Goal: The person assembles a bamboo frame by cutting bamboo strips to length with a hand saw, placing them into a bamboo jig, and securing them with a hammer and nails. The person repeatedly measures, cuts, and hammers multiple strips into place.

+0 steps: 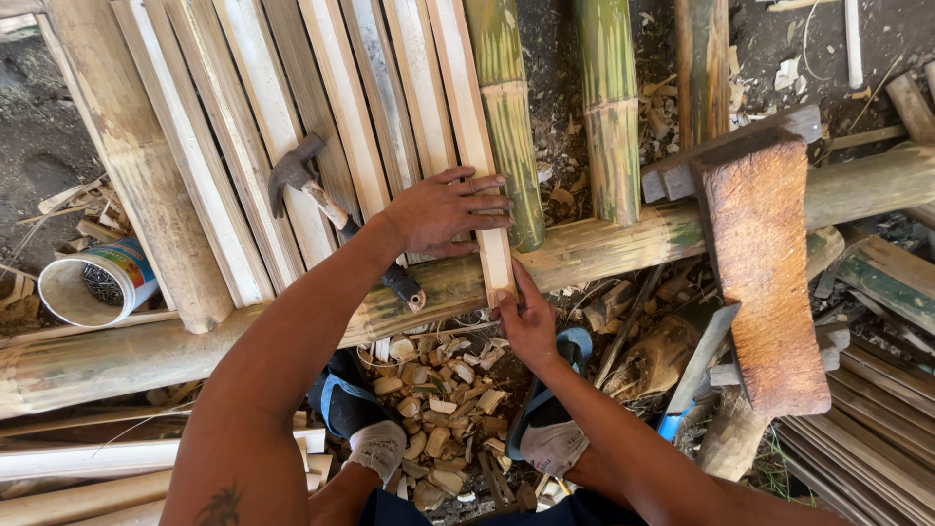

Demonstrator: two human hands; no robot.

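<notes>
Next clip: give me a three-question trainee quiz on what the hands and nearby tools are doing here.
1. True or false: the left hand lies flat on top of the bamboo slat.
2. Where does the right hand grip that slat? A) far end B) near end, at the horizontal bamboo pole C) middle
3. Fill in: the tool lying on the slats beside the left wrist is a ____.

Key: 1 true; 2 B; 3 hammer.
</notes>
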